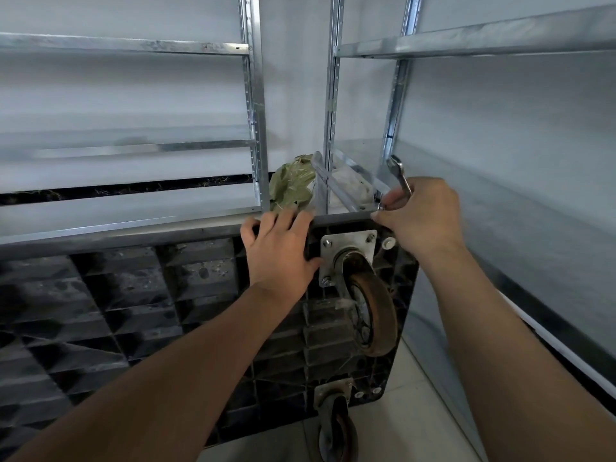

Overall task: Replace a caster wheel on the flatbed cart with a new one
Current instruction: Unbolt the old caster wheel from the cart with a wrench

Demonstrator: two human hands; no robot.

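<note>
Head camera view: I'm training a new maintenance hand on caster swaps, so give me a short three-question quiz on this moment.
1. True or false: the upper caster wheel has already been removed from the flatbed cart.
2. Which hand holds the wrench? A) left hand B) right hand C) neither
3. Fill in: the left hand rests on the cart's top ____, beside the caster's mounting plate.

Key: 1 false, it is on its plate; 2 B; 3 edge.
</note>
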